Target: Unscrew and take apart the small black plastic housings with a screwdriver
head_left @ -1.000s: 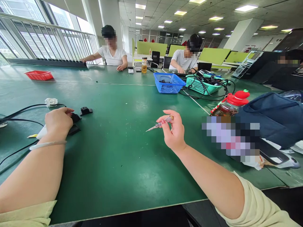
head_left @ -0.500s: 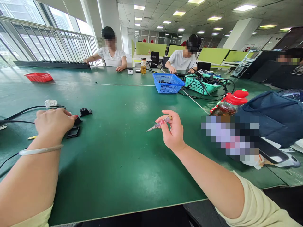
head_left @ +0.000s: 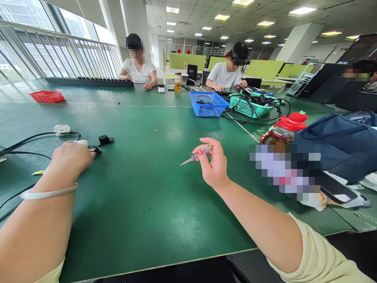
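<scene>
My right hand (head_left: 216,163) holds a thin clear screwdriver (head_left: 196,155) between thumb and fingers above the green table (head_left: 165,220), its tip toward the left. My left hand (head_left: 70,157) is closed at the left, back upward, over small black parts (head_left: 94,149). What its fingers grip is hidden beneath them. Just beyond its fingertips sits another small black piece (head_left: 105,140). Black cables (head_left: 28,137) and a crumpled white item (head_left: 61,129) lie beside this hand.
Farther back are a red tray (head_left: 46,96), a blue basket (head_left: 208,104) and a green basket of cables (head_left: 250,107). A red-lidded jar (head_left: 290,127) and a dark blue bag (head_left: 338,145) are at right. Two people sit across the table.
My left hand has shifted slightly right and down, over the flat black piece. The person at back left has moved the long black strip to the right. My right hand keeps its pose.
</scene>
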Demonstrator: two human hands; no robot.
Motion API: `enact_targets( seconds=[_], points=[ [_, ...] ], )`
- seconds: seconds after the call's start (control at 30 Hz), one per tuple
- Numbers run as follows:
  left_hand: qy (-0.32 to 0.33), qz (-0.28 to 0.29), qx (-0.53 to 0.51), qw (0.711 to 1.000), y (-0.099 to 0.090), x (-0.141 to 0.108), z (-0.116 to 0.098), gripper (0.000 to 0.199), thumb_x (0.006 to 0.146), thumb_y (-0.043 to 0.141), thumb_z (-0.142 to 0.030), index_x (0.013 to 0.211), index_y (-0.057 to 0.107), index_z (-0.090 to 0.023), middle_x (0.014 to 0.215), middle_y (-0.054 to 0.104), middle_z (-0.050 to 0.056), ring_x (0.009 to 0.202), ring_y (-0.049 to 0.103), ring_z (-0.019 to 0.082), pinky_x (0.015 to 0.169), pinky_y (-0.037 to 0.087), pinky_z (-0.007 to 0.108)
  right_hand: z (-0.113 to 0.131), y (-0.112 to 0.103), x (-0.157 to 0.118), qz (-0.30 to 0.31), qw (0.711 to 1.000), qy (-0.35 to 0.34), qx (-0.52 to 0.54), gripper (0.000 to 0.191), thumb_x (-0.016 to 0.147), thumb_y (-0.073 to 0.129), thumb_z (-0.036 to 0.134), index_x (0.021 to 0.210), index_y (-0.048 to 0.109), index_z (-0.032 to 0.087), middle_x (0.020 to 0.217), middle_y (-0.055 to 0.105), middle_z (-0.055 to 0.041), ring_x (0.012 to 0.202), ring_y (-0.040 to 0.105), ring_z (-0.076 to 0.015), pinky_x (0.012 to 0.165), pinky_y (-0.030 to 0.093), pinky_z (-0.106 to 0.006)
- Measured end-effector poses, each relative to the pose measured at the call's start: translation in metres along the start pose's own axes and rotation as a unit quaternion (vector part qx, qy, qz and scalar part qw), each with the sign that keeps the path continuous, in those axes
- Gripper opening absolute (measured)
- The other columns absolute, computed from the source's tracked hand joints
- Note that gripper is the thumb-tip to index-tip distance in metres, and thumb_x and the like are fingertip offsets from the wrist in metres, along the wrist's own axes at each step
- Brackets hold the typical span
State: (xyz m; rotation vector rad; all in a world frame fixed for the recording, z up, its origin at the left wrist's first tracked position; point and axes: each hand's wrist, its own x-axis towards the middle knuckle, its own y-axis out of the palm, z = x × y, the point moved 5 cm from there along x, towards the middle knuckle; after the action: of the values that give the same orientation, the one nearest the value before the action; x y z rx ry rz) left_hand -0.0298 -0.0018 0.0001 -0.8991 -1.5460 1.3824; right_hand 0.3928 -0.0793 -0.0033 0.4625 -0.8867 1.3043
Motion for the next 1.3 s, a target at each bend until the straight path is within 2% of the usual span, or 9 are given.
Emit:
enact_targets(
  seconds=[0.07,0.17,0.53,0.8,0.87,0.97,1.13,1.23,1.3],
  points=[
    [-0.024,-0.019,0.025,0.999,-0.011,-0.008,-0.008,0.054,0.088,0.041,-0.042,0.109,0.068,0.0,0.119,0.06,0.03,0.11,0.058,0.042,0.087,0.048,0.048,0.0,0.0,0.0,0.001,1.0,0.0,-0.001,0.022,0.097,0.05,0.024,0.119,0.05,0.026,0.085,0.069,-0.0005,0.073,0.067,-0.0156,0.069,0.059,-0.035],
    [-0.016,-0.04,0.007,0.999,-0.015,-0.014,-0.016,0.056,0.093,0.032,-0.041,0.118,0.063,-0.003,0.123,0.059,0.026,0.111,0.059,0.039,0.088,0.049,0.045,0.0,0.0,0.0,-0.001,1.0,-0.001,-0.003,0.022,0.097,0.049,0.024,0.119,0.049,0.026,0.085,0.069,-0.0007,0.072,0.067,-0.0154,0.069,0.059,-0.034],
    [0.022,0.008,0.052,0.998,0.0,-0.005,-0.015,0.06,0.094,0.034,-0.045,0.14,0.044,-0.007,0.12,0.065,0.024,0.115,0.059,0.036,0.089,0.047,0.041,0.0,0.001,-0.001,0.005,1.0,0.005,0.004,0.023,0.097,0.049,0.021,0.119,0.049,0.025,0.086,0.068,-0.0009,0.073,0.066,-0.0146,0.07,0.058,-0.034],
    [0.042,0.041,0.047,0.997,0.006,-0.007,-0.019,0.06,0.093,0.042,-0.046,0.141,0.046,-0.011,0.126,0.064,0.019,0.115,0.058,0.035,0.087,0.05,0.041,0.001,0.001,-0.001,0.007,1.0,0.004,0.009,0.022,0.097,0.049,0.023,0.119,0.049,0.026,0.085,0.068,-0.0008,0.073,0.066,-0.0149,0.07,0.058,-0.034],
    [0.083,0.036,0.008,0.996,0.007,-0.014,-0.036,0.059,0.093,0.044,-0.046,0.142,0.046,-0.013,0.122,0.066,0.016,0.112,0.06,0.035,0.089,0.05,0.043,0.001,0.001,-0.001,0.006,1.0,0.005,0.008,0.022,0.097,0.049,0.023,0.119,0.049,0.026,0.085,0.068,-0.001,0.074,0.066,-0.015,0.07,0.058,-0.034],
    [0.208,0.038,-0.093,0.973,0.01,-0.041,-0.086,0.053,0.086,0.058,-0.037,0.135,0.055,-0.017,0.119,0.07,0.01,0.109,0.064,0.029,0.097,0.048,0.039,0.002,0.002,-0.001,0.004,1.0,0.001,0.009,0.023,0.097,0.05,0.022,0.119,0.049,0.025,0.085,0.068,-0.0011,0.073,0.066,-0.0147,0.068,0.058,-0.033],
    [0.403,0.044,-0.199,0.892,0.014,-0.112,-0.172,0.049,0.085,0.063,-0.034,0.133,0.059,-0.028,0.117,0.07,0.007,0.107,0.064,0.027,0.095,0.05,0.038,0.007,0.001,-0.001,-0.009,1.0,-0.02,0.02,0.023,0.097,0.049,0.02,0.119,0.049,0.024,0.085,0.067,-0.0011,0.066,0.063,-0.0129,0.062,0.054,-0.03],
    [0.464,0.061,-0.23,0.853,0.021,-0.138,-0.195,0.05,0.088,0.062,-0.03,0.137,0.055,-0.029,0.112,0.07,0.006,0.104,0.064,0.026,0.095,0.05,0.039,0.012,-0.001,-0.002,-0.015,0.999,-0.031,0.027,0.023,0.097,0.048,0.019,0.119,0.049,0.025,0.084,0.065,-0.0004,0.062,0.06,-0.0118,0.058,0.052,-0.028],
    [0.464,0.073,-0.249,0.847,0.027,-0.141,-0.197,0.052,0.087,0.063,-0.03,0.138,0.053,-0.028,0.115,0.069,0.007,0.105,0.064,0.027,0.095,0.051,0.041,0.014,0.0,-0.002,-0.013,0.999,-0.036,0.031,0.023,0.097,0.048,0.019,0.119,0.049,0.025,0.082,0.064,0.0,0.06,0.059,-0.0115,0.057,0.051,-0.028]
  ],
)
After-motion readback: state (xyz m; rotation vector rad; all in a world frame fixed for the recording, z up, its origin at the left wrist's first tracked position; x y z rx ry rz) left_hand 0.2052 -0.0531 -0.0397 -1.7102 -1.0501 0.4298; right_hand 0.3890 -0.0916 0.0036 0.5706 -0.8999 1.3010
